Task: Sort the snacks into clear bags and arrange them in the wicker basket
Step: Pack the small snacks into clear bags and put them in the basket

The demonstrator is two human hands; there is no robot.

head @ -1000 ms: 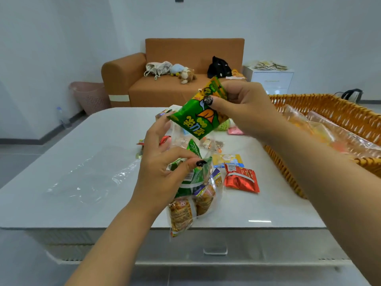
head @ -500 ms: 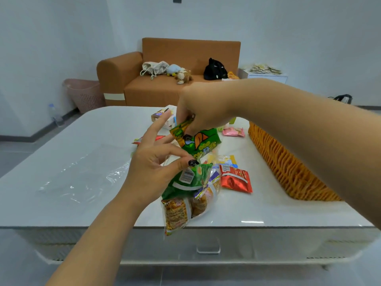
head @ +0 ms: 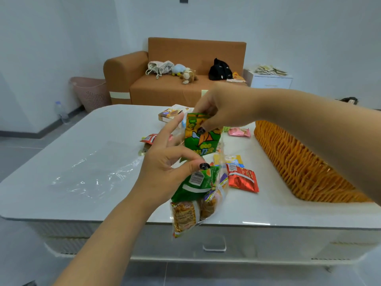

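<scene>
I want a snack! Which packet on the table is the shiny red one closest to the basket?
The red foil packet lying flat by the wicker basket. The other red packet lies farther left, partly behind the left hand.

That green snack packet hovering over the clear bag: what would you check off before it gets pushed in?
1. Packet held firmly: ok. The right hand pinches the green snack packet near its top.
2. Bag supported: ok. The left hand grips the clear bag at its upper edge, and the bag hangs off the table's front edge.
3. Bag mouth open wide enough: cannot tell. The clear film is hard to see there.
4. Packet over the mouth: ok. Its lower end sits just above the left thumb.
5. Room inside: ok, probably. A green packet and some orange ones fill only the lower part.
6. Wicker basket within reach: ok, beside the right arm.
</scene>
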